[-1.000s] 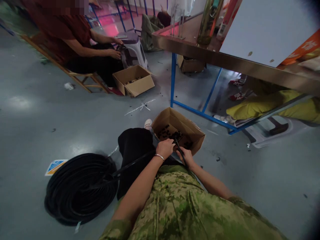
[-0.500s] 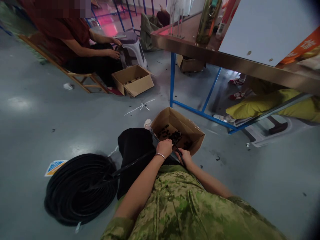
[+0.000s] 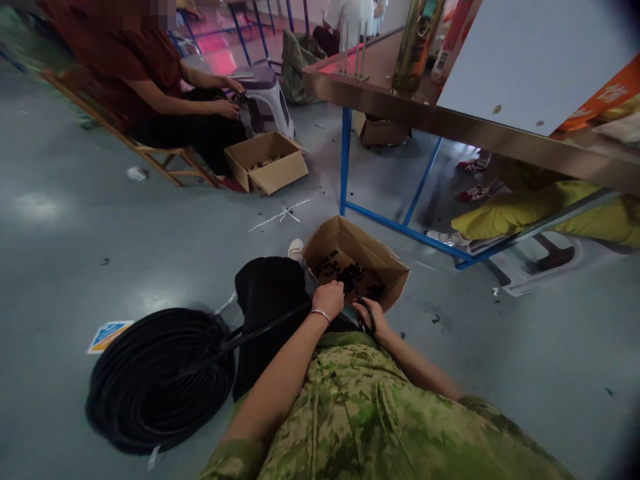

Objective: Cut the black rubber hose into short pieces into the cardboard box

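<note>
My left hand (image 3: 329, 300), with a bracelet at the wrist, is closed around a black rubber-like strip (image 3: 273, 325). This strip runs over my dark trouser leg from a big black coil (image 3: 120, 387) lying on the floor. Black-handled scissors (image 3: 371, 316) are in my right hand (image 3: 375, 317), just right of the left one; their blades point toward the carton and show only in part. Below and beyond both hands stands an open cardboard box (image 3: 393, 267). Short black cut pieces (image 3: 350, 273) lie scattered in it. The strip's end at my left fingertips is hard to make out.
A table (image 3: 450, 123) with blue legs stands ahead to the right, bearing a bottle (image 3: 407, 50) and a white panel (image 3: 530, 60). At the upper left a co-worker sits on a wooden chair (image 3: 95, 110) beside another carton (image 3: 280, 175). Someone's yellow-clad legs (image 3: 515, 210) show under the table.
The scissors have turned in my right hand, so a handle loop now stands out toward me. My left hand stays almost in place, still on the strip.
</note>
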`<state>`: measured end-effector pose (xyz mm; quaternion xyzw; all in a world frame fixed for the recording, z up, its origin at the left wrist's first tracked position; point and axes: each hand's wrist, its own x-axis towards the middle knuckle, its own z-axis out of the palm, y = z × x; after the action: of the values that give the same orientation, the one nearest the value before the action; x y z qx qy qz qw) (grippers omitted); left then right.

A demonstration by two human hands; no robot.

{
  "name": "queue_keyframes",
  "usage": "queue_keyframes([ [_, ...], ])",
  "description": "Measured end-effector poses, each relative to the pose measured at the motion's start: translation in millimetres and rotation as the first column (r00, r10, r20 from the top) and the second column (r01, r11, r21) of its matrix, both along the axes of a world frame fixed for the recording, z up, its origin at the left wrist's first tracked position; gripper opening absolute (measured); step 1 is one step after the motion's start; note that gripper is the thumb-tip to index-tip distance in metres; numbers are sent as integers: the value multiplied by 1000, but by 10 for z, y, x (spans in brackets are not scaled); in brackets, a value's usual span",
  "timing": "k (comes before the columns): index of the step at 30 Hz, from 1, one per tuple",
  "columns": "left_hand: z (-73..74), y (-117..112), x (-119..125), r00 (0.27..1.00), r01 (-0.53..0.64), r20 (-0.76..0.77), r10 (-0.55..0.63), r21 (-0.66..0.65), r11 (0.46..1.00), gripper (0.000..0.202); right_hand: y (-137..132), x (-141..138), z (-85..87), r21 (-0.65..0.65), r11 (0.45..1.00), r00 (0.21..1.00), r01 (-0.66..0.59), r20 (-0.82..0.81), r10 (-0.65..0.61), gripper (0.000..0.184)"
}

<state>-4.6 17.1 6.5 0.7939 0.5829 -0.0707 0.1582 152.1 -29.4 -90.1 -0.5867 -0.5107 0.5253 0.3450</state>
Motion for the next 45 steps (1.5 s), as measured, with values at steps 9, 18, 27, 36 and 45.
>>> queue_keyframes([
  [9,59,-103,-28,983,-71,172,56,84,994,47,285,-75,394,-191,972,879,135,-431,-206,55],
  [18,48,-129,-38,969,-49,246,26,86,995,46,425,-117,610,-36,994,912,106,-396,-111,46],
  [27,326,-273,-30,999,-15,-36,17,49,999,28,464,-97,444,-19,981,925,195,-330,-190,49],
  [36,184,-199,-87,999,1,47,-1,16,1000,28,474,-73,556,96,979,952,178,-267,-147,47],
  [45,152,-190,-97,987,-144,92,134,119,982,33,243,105,517,178,984,995,19,-104,-1,48],
])
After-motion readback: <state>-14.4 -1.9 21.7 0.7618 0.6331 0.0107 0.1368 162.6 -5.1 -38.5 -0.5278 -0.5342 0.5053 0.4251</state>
